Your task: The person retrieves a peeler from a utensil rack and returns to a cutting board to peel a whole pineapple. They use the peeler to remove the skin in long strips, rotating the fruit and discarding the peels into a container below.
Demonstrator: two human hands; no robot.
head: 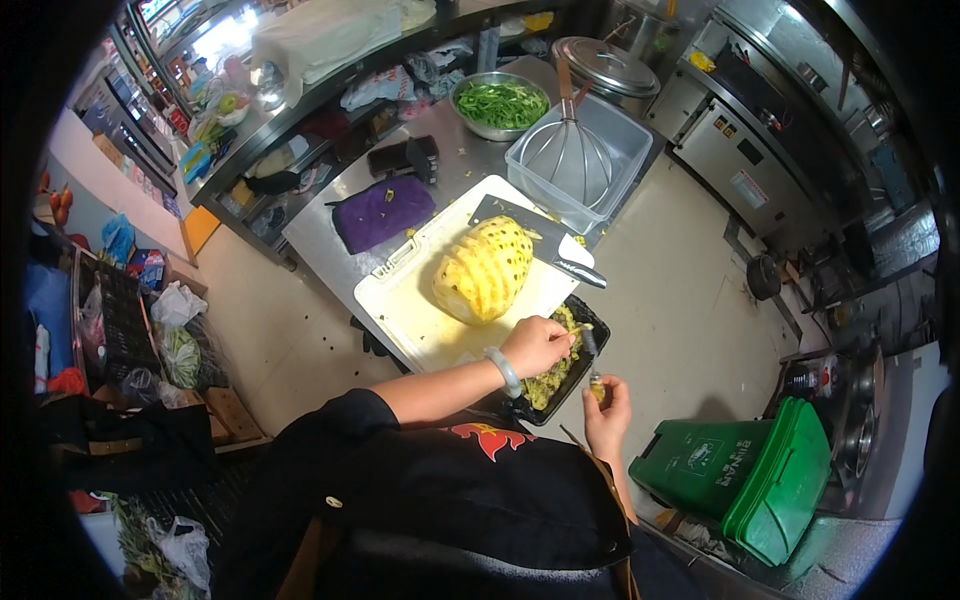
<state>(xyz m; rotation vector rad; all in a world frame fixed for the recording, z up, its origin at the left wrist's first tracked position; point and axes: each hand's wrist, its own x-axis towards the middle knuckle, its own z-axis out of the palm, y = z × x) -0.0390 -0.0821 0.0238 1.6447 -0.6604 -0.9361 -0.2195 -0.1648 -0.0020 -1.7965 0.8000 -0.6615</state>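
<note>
A peeled pineapple (484, 271) with diagonal grooves cut in part of its flesh lies on a white cutting board (390, 300). Behind it rests a cleaver (551, 241) with a black and white handle. My left hand (538, 346), a bangle at its wrist, pinches a small yellowish strip above a black bin (600, 322) of pineapple trimmings (551, 382). In my right hand (609, 412) is the handle of a small peeling tool (590, 345), its dark head raised close to the left fingertips. Whether the strip touches the tool, I cannot tell.
A purple cloth (382, 212) and a phone (403, 156) lie left on the steel table (319, 225). Behind the board are a plastic tub (645, 157) with a wire strainer (570, 154) and a steel bowl (455, 112) of chopped greens. A green wheeled bin (780, 480) stands right.
</note>
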